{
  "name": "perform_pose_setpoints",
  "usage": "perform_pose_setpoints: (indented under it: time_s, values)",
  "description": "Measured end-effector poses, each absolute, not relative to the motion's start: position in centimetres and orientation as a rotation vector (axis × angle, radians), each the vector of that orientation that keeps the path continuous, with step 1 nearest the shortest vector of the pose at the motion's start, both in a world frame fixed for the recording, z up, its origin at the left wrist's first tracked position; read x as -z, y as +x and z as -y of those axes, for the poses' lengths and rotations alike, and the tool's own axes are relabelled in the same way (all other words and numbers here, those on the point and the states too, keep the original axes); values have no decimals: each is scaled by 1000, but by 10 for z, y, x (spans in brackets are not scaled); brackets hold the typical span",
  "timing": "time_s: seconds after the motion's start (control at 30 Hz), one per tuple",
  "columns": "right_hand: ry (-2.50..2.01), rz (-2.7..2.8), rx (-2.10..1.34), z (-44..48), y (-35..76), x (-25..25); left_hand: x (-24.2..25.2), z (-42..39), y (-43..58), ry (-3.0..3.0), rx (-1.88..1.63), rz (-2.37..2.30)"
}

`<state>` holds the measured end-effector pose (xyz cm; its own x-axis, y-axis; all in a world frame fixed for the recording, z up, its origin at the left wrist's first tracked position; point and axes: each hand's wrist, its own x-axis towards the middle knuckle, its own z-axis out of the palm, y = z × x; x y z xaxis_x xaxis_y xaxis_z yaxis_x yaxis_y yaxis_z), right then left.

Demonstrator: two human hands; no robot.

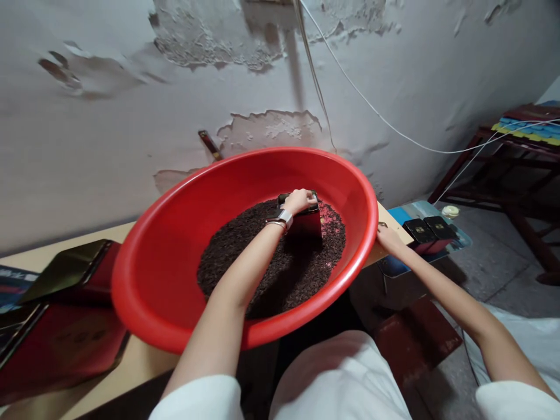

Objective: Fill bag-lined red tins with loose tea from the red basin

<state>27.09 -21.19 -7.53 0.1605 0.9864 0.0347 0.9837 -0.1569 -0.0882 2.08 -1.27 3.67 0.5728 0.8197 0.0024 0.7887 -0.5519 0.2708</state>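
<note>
A wide red plastic basin [151, 256] holds a layer of dark, loose, leaf-like bits [245, 245], perhaps tea leaves. Inside it, right of the middle, a dark red tin [306, 224] stands among the bits. My left hand [300, 200] is closed over the tin's top edge, a watch and bracelet on its wrist. Outside the basin's right rim is my right hand [389, 238], at the table corner. Its fingers look curled beside a small dark-gold piece, and the rim partly hides them; what they hold is unclear.
More red and dark tins [65, 344] stand at the left on the pale table [144, 367]. Two black-topped tins [426, 230] sit on a low blue surface at the right. A dark red stool [417, 332] is below. White cords hang along the peeling wall [109, 134].
</note>
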Motion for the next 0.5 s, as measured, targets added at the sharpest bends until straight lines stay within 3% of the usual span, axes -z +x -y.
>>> perform_pose_setpoints:
  time_s: [0.13,0.23,0.37,0.5]
  values:
    - [-2339,1584,330,217,286,11,-39,26,30,2540,-268,-1537]
    - [-1941,1321,471,211,276,-51,-47,22,23,2528,-236,-1454]
    - [-1389,1221,-71,175,221,-102,-61,5,-12,2359,-575,-1355]
    - [-1308,1180,-881,121,147,-98,-59,-1,-54,1771,-905,-1550]
